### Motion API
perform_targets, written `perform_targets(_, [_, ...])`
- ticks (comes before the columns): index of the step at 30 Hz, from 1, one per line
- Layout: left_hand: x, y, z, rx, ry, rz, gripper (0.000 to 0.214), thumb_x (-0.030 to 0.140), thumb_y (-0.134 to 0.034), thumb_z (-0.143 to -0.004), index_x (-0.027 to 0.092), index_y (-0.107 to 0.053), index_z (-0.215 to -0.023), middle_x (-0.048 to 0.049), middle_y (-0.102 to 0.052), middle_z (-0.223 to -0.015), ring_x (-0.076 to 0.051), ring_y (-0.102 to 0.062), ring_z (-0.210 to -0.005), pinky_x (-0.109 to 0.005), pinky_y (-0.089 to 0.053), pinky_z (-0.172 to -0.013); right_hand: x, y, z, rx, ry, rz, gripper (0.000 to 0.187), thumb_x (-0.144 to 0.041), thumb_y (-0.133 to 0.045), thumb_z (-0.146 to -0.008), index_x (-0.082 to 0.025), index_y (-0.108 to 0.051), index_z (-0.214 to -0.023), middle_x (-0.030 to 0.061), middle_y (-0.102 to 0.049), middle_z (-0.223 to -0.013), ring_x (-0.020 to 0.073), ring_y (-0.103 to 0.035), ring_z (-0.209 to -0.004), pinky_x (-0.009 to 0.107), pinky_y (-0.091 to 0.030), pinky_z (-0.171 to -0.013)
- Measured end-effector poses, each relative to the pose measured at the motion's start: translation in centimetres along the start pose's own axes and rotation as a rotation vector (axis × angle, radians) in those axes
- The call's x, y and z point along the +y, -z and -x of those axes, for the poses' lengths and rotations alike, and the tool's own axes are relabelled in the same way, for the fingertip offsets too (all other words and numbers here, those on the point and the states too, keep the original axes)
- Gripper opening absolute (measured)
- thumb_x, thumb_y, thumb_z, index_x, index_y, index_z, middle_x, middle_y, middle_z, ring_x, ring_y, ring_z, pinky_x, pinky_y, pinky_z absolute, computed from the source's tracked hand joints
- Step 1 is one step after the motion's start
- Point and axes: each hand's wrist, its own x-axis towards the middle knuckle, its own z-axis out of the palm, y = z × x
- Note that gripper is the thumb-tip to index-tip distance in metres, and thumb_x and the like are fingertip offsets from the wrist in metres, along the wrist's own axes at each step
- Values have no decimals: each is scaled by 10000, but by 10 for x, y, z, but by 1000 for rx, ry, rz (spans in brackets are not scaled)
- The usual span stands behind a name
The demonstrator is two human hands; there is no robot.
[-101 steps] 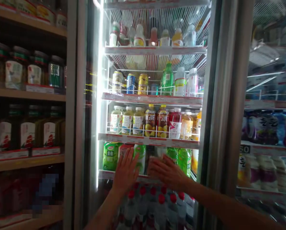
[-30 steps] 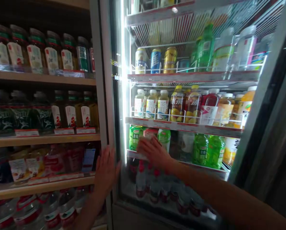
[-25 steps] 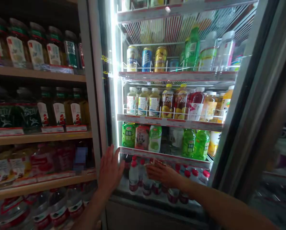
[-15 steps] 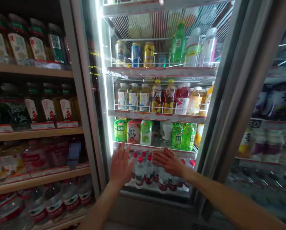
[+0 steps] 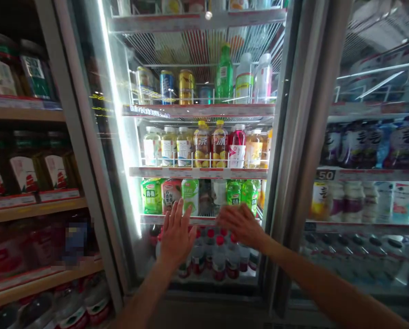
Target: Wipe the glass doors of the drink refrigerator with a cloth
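Note:
My left hand (image 5: 177, 235) is raised before the lit drinks fridge, fingers stretched upward and holding nothing. Beyond its fingertips stand a red tea bottle (image 5: 171, 194) and a light-green bottle (image 5: 190, 194). My right hand (image 5: 243, 227) reaches in from the right, its slightly blurred fingers extended leftward, with nothing seen in them. Green bottles (image 5: 234, 192) are just above it. Behind and below both hands are red-capped water bottles (image 5: 219, 260), partly covered by them. Whether either hand touches the fridge front cannot be made out.
Upper fridge shelves carry tea bottles (image 5: 202, 144), cans (image 5: 186, 87) and a tall green bottle (image 5: 224, 75). A metal upright (image 5: 295, 151) separates this fridge from another chilled section at right. Wooden shelves (image 5: 36, 209) with bottles stand at left.
The view has swung to the right, so the fridge appears further left and more of the right-hand section shows. Both hands remain raised before the lower shelves, their fingers still extended.

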Motion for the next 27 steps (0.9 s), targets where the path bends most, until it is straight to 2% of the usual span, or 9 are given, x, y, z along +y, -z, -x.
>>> perform_targets(2, [7, -4, -6, 8, -8, 20, 504, 324, -441, -888, 134, -389, -1352, -176, -323, -1474, -288, -259, -1392, -469, -299, -1087, 26, 10, -17, 122, -262, 95, 463, -300, -483, -867, -242, -468, -1327, 73, -434, -1434, 234, -184, -1426, 572, -10, -1143])
perform_targets(4, [15, -7, -10, 14, -13, 36, 507, 316, -444, -886, 135, -383, -1356, -177, -323, -1473, -287, -252, -1395, -470, -293, -1089, 39, 17, -23, 208, -425, 164, 474, -331, -488, -872, -215, -463, -1331, 116, -425, -1434, 268, -212, -1416, 593, -51, -1132])
perform_targets(10, [25, -9, -21, 12, -63, 57, 501, 262, -443, -872, 153, -387, -1358, -149, -321, -1483, -270, -202, -1415, -456, -233, -1121, 8, 13, 34, 52, -397, 96, 449, -282, -472, -884, -219, -458, -1328, 111, -497, -1373, 255, -226, -1414, 576, -80, -1140])
perform_targets(12, [24, -8, -26, 32, -61, 50, 494, 278, -443, -876, 156, -398, -1352, -147, -323, -1483, -271, -208, -1414, -457, -223, -1123, 22, 17, 25, 81, -439, 104, 497, -287, -467, -884, -221, -408, -1373, 120, -447, -1414, 267, -219, -1415, 588, -96, -1132])
perform_targets(16, [24, -10, -36, 41, -12, 58, 500, 298, -429, -882, 170, -390, -1365, -140, -298, -1497, -269, -217, -1411, -465, -228, -1120, 62, 25, -23, 283, -596, 176, 600, -314, -441, -885, -202, -281, -1452, 144, -290, -1504, 312, -177, -1421, 618, -118, -1110])
perform_targets(18, [23, -11, -36, 39, -4, 53, 503, 298, -423, -884, 169, -386, -1369, -138, -292, -1500, -270, -208, -1414, -470, -233, -1119, 57, 23, -26, 255, -514, 167, 603, -302, -445, -880, -207, -282, -1452, 129, -315, -1496, 299, -170, -1425, 609, -83, -1122])
perform_targets(21, [16, -13, -30, 37, -6, 16, 497, 297, -432, -883, 158, -400, -1360, -142, -317, -1487, -273, -223, -1409, -468, -240, -1115, 29, 16, -8, 68, -153, 84, 549, -293, -462, -866, -274, -367, -1406, 40, -413, -1452, 223, -152, -1435, 542, -14, -1159])
perform_targets(23, [9, -14, -24, 29, -5, -18, 494, 308, -439, -883, 148, -416, -1350, -150, -330, -1479, -283, -245, -1400, -467, -255, -1106, 20, 14, -6, 5, -8, 49, 501, -313, -463, -866, -301, -421, -1366, -4, -449, -1427, 183, -147, -1436, 497, 15, -1174])
perform_targets(27, [-6, -13, -19, -4, 35, -81, 493, 307, -445, -881, 137, -432, -1344, -160, -315, -1485, -303, -271, -1387, -482, -272, -1091, 32, 14, -45, 99, -205, 82, 519, -318, -445, -887, -197, -397, -1390, 91, -366, -1476, 255, -149, -1432, 566, 51, -1139])
